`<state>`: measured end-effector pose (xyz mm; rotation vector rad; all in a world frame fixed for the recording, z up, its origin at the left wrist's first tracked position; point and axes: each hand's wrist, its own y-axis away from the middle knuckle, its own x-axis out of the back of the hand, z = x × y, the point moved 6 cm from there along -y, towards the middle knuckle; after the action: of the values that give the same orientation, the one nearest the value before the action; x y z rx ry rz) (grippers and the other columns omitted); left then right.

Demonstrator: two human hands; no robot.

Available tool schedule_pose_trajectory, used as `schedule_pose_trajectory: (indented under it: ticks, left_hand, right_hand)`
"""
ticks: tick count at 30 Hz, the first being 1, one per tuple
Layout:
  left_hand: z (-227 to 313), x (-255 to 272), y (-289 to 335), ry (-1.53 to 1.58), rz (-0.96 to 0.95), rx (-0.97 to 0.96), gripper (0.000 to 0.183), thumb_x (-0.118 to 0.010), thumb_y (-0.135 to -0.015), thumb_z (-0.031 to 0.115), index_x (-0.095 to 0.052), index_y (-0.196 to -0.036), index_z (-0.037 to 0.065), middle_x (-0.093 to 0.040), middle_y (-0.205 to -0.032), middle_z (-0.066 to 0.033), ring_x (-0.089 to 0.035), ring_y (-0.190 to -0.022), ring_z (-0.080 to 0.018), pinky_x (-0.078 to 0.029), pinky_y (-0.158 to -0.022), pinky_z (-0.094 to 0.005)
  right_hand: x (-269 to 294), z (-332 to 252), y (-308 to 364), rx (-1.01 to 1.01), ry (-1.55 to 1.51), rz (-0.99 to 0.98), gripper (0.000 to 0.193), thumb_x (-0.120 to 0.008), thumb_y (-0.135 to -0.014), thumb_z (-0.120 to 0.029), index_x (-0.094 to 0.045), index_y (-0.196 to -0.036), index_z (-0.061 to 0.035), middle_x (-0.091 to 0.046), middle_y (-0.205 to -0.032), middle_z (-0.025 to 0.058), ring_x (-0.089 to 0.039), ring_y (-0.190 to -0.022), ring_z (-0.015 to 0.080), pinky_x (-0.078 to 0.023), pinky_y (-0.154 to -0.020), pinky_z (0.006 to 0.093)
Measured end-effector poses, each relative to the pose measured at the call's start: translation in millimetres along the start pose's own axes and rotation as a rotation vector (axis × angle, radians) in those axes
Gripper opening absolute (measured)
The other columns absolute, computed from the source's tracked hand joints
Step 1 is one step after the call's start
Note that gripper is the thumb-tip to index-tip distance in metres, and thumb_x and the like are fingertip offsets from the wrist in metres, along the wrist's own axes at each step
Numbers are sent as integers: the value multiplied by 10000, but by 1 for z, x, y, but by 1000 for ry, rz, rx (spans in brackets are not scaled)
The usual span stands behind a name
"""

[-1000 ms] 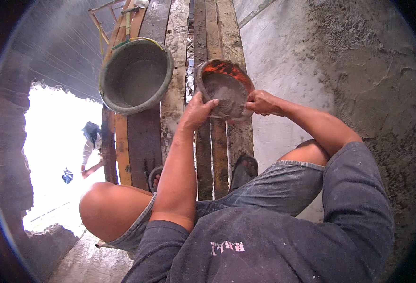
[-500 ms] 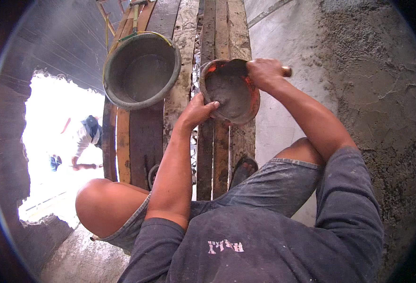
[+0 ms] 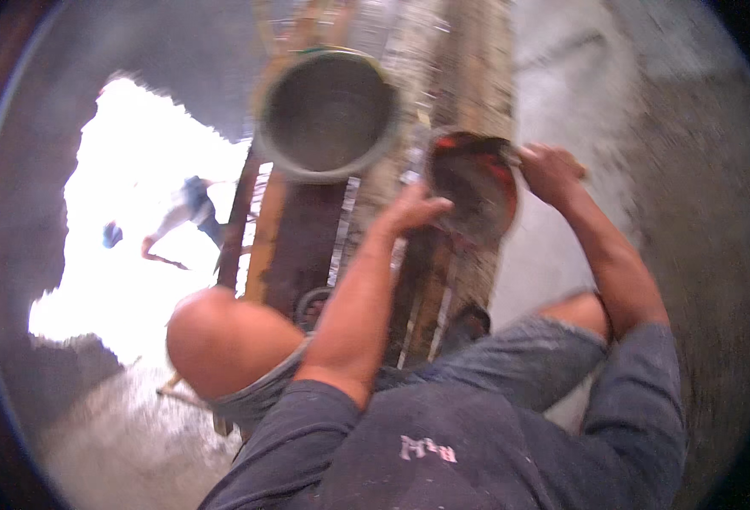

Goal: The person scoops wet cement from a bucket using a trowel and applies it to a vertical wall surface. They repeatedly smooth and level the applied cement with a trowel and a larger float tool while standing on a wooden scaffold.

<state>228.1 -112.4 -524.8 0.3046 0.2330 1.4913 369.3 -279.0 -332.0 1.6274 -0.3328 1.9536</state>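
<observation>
Orange-streaked bowl (image 3: 506, 180), left hand (image 3: 412, 210) gripping rim, gap to bucket (image 3: 327, 175)

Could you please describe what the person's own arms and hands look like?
The left hand and right hand are bare, with no gloves. The forearms are uncovered, and no watch or bracelet shows, though motion blurs finer detail. Short, dark grey sleeves cover the upper arms, part of a shirt with pale print.

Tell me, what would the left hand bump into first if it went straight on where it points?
Most likely the small bowl with orange on its inner wall: the left hand seems to hold its left rim, thumb over the edge. Blur leaves the exact depth unclear.
</observation>
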Motion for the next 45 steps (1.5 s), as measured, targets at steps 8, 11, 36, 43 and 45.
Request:
schedule_pose_trajectory:
  ticks: [8,11,36,43,45]
  left_hand:
    - [3,0,16,12,54,-19,584,-805,-829,302,-627,-1231,-82,-675,-1217,-276,-644,-1192,-356,-501,-1004,-430]
    - [26,-5,21,-118,107,-21,520,-812,-819,273,-661,-1177,-72,-693,-1172,-270,-668,-1149,-341,-520,-961,-437]
    - [28,9,42,20,143,29,597,-812,-839,273,-570,-1238,-99,-678,-1179,-211,-647,-1112,-282,-501,-972,-408]
    - [-22,2,9,37,113,159,692,-826,-812,376,-594,-1251,-106,-669,-1219,-244,-658,-1130,-301,-552,-930,-425]
    - [21,3,35,167,8,80,522,-764,-902,242,-565,-1269,-71,-673,-1158,-189,-659,-1021,-246,-552,-854,-393]
  right_hand:
    - [-54,-35,-23,-119,190,-267,203,-588,-883,-169,-735,-836,-38,-739,-913,203,-748,-875,303,-587,-746,469]
    - [-91,-18,-25,-139,134,-308,220,-605,-864,-180,-748,-797,-27,-739,-912,231,-748,-879,336,-591,-734,487]
    - [-34,-39,-14,-204,169,-186,164,-644,-900,-202,-781,-928,-117,-755,-918,169,-748,-884,369,-595,-742,449]
    - [-94,-15,-2,63,-164,-221,156,-621,-866,-154,-698,-959,-54,-721,-1013,180,-697,-973,377,-566,-803,469]
    - [-114,-12,18,245,-256,-157,129,-601,-845,-126,-682,-858,-27,-705,-862,180,-705,-879,357,-576,-742,437]
